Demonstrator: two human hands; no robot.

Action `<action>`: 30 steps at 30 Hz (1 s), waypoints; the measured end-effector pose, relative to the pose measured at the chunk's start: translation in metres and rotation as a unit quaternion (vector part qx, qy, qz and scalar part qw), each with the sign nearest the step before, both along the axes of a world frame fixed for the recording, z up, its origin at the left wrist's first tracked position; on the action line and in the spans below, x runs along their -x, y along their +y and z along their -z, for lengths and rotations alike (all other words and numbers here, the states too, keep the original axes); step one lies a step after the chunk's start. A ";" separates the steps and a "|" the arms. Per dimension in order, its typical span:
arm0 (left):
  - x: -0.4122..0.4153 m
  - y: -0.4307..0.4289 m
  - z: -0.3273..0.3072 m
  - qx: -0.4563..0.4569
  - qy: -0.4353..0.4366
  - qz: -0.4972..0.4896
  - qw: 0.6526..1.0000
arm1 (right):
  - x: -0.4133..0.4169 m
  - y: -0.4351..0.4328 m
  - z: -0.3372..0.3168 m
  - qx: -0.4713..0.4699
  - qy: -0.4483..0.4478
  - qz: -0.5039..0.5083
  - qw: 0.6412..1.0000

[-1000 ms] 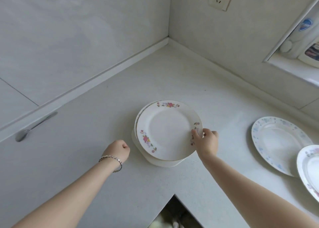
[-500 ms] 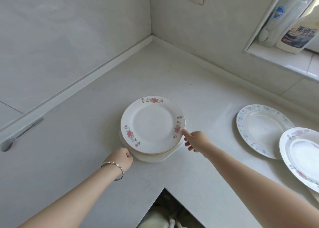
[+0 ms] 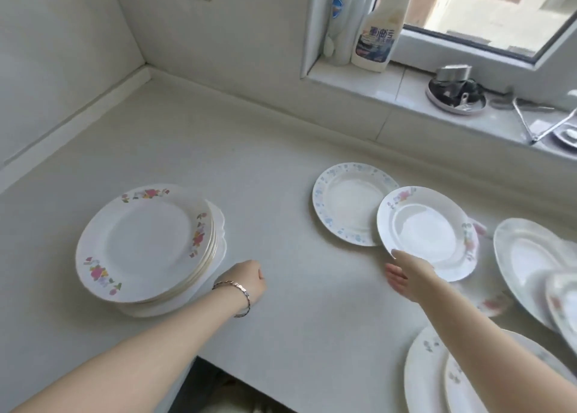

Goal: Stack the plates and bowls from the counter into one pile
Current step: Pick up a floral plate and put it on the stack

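1 pile of white rose-patterned round china plates (image 3: 146,244) on white bench (image 3: 290,334); left grip (image 3: 249,280) curled, empty; right grip (image 3: 409,275) pinches 1 pink-flowered white plate (image 3: 427,231) overlapping 1 blue-flowered plate (image 3: 346,200)

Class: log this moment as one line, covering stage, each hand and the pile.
stage: fetching next plate | left hand: fisted, empty, beside pile | right hand: pinching rim of pink-flowered plate overlapping blue-rimmed plate
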State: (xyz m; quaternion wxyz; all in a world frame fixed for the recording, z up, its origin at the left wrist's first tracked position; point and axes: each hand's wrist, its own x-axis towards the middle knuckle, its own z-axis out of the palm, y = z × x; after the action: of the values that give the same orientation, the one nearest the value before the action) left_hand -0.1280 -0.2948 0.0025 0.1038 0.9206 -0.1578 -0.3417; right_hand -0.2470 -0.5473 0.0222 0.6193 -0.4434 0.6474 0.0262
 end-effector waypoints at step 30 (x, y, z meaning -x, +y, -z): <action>-0.030 0.046 -0.026 0.069 -0.079 -0.093 0.990 | 0.016 0.020 -0.031 -0.059 -0.298 0.097 0.948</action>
State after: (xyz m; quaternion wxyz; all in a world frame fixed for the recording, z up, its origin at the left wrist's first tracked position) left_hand -0.0979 -0.2490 0.0290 0.1853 0.9461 -0.1027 -0.2448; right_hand -0.2633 -0.5277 0.0531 0.8086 -0.3284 0.4708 -0.1292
